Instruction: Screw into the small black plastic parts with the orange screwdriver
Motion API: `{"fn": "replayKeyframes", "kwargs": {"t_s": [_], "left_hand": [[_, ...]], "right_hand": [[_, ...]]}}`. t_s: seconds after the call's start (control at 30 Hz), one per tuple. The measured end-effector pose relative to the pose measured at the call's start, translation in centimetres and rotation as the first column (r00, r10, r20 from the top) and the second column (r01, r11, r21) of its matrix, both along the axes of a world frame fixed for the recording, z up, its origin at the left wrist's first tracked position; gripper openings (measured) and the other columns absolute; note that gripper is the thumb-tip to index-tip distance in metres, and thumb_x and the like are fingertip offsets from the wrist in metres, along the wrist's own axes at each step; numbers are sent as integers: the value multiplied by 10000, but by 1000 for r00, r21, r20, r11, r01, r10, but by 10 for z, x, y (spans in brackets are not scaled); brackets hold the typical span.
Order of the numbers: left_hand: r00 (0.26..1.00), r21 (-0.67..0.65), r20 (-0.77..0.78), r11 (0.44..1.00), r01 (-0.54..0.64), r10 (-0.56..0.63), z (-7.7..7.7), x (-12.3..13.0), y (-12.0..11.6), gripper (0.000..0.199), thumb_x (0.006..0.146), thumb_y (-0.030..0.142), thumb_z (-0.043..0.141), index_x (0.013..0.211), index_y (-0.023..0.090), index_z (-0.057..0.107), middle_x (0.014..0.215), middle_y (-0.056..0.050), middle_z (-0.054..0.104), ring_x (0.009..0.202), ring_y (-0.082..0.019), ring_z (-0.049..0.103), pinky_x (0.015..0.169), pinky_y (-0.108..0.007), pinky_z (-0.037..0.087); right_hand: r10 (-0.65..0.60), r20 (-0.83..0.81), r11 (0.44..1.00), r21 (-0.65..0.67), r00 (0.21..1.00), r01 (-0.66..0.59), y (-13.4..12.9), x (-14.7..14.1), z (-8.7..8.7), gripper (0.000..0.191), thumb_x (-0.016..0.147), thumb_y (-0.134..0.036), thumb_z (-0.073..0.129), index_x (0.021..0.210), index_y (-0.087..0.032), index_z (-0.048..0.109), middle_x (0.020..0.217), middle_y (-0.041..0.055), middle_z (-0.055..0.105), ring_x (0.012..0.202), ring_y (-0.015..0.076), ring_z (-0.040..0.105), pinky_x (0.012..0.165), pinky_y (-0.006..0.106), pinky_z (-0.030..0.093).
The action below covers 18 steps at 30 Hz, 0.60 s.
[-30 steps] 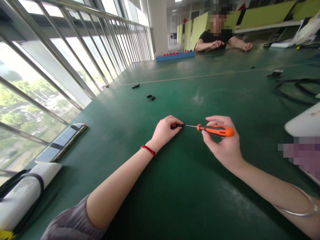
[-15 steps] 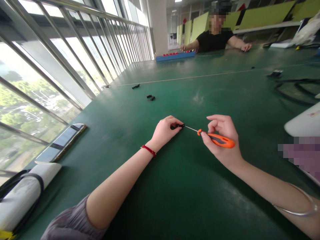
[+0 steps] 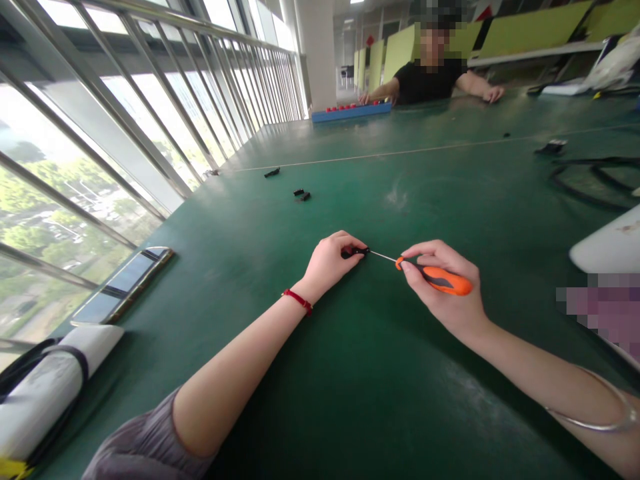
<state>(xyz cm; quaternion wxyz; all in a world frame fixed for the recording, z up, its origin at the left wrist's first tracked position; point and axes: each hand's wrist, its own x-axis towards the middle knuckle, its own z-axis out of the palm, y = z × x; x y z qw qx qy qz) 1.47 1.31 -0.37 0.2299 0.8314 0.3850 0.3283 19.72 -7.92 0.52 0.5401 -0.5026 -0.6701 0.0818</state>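
Note:
My left hand rests on the green table, its fingers closed on a small black part. Most of that part is hidden under the fingers, so its exact kind does not show. In my right hand is a screwdriver with an orange and grey handle, held with thumb and fingers round the handle's front end. Its thin metal shaft points left, and the tip meets the right end of the black part.
Two small black pieces, one farther off and one nearer, lie beyond my left hand. A phone and a white cable-wrapped object are at left. Across the table a person sits by a blue tray. Black cables lie right.
The fingers of my right hand, raised off the handle before, have come down onto its front end. The screwdriver has turned slightly. My left hand has stayed in place.

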Motion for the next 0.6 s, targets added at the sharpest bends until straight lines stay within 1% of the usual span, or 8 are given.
{"fn": "replayKeyframes", "kwargs": {"t_s": [0.07, 0.17, 0.27, 0.3, 0.37, 0.43, 0.5, 0.6], "left_hand": [[1000, -3, -2, 1000, -5, 5, 0, 0, 0, 160, 774, 161, 598, 896, 180, 699, 915, -31, 652, 769, -129, 603, 721, -259, 516], [1000, -6, -4, 1000, -13, 13, 0, 0, 0, 161, 774, 164, 598, 900, 179, 698, 916, -31, 653, 767, -129, 603, 719, -260, 517], [1000, -4, -4, 1000, -14, 14, 0, 1, 1, 161, 772, 157, 600, 896, 180, 700, 908, -28, 652, 763, -126, 601, 718, -255, 517], [1000, -2, -2, 1000, -14, 14, 0, 1, 1, 160, 771, 155, 601, 895, 179, 700, 902, -28, 652, 759, -125, 599, 717, -254, 516], [1000, -2, -1, 1000, -10, 10, -1, 1, 1, 160, 772, 155, 601, 895, 177, 700, 899, -30, 651, 753, -123, 597, 713, -252, 515], [1000, -3, 3, 1000, -9, 9, -1, 0, 1, 160, 773, 158, 602, 897, 173, 700, 899, -31, 651, 751, -122, 596, 712, -252, 514], [1000, -2, 8, 1000, -7, 7, -1, 0, 2, 160, 774, 162, 602, 901, 171, 699, 901, -31, 652, 756, -121, 595, 715, -251, 514], [1000, 1, 11, 1000, -5, 5, -1, 0, 1, 161, 777, 166, 601, 905, 172, 699, 905, -29, 654, 761, -120, 594, 717, -250, 512]], "right_hand": [[-17, -1, 1000, 22, 1000, 17, 0, 0, 0, 89, 766, -232, 622, 842, -235, 576, 613, -21, 575, 587, 155, 564, 616, 315, 464], [0, -58, 997, 74, 998, 4, 1, 1, -2, 207, 737, -190, 628, 927, -236, 560, 736, -4, 576, 629, 152, 564, 644, 321, 478], [50, -75, 998, 28, 996, -48, 1, 2, -3, 289, 730, -192, 621, 1003, -232, 536, 733, -8, 551, 644, 158, 558, 635, 322, 476], [56, -66, 998, -3, 996, -57, 1, 3, -3, 272, 739, -202, 615, 999, -230, 538, 687, -19, 542, 619, 157, 553, 619, 319, 470], [50, -44, 998, -43, 998, -52, 0, 2, -1, 152, 767, -222, 602, 913, -227, 561, 617, -28, 548, 578, 155, 561, 589, 308, 460], [38, -26, 998, -49, 999, -40, -1, 2, 0, 39, 787, -239, 593, 816, -227, 570, 623, -14, 592, 592, 163, 591, 583, 307, 461], [12, -30, 1000, -14, 999, -13, -1, 1, 0, 39, 780, -243, 605, 800, -230, 573, 722, 11, 636, 659, 180, 617, 619, 325, 478], [-16, -68, 998, 65, 998, 21, 0, 1, 0, 159, 739, -206, 634, 881, -235, 567, 810, 24, 615, 717, 187, 607, 683, 351, 492]]}}
